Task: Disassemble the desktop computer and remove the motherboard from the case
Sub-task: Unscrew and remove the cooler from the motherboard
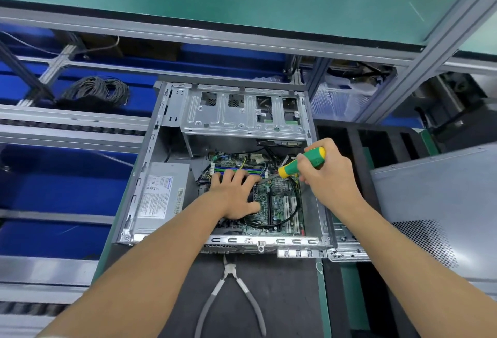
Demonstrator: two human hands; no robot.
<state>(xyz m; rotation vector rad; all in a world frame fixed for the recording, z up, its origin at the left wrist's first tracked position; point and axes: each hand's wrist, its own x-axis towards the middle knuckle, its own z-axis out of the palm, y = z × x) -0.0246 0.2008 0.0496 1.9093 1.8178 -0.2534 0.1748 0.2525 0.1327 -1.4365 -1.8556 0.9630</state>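
The case (150, 149) is lying open on the tabletop (290, 297) w/ the mobo (279, 203) still sitting inside, near the PSU (158, 195). The left hand (234, 195) is resting flat on the board, fingers spread, loose grip on nothing. The right hand (325, 173) is wrapping a tight grip round the green/yellow screwdriver (301, 162), tip angling down at the board. Pliers (231, 294) are lying in front (side panel (435, 203) off to the right).

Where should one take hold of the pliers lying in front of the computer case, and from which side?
Grip the pliers by the two grey handles, coming from above on the near side. The handles spread apart toward the person and lie flat on the dark mat, while the small jaws point at the case.
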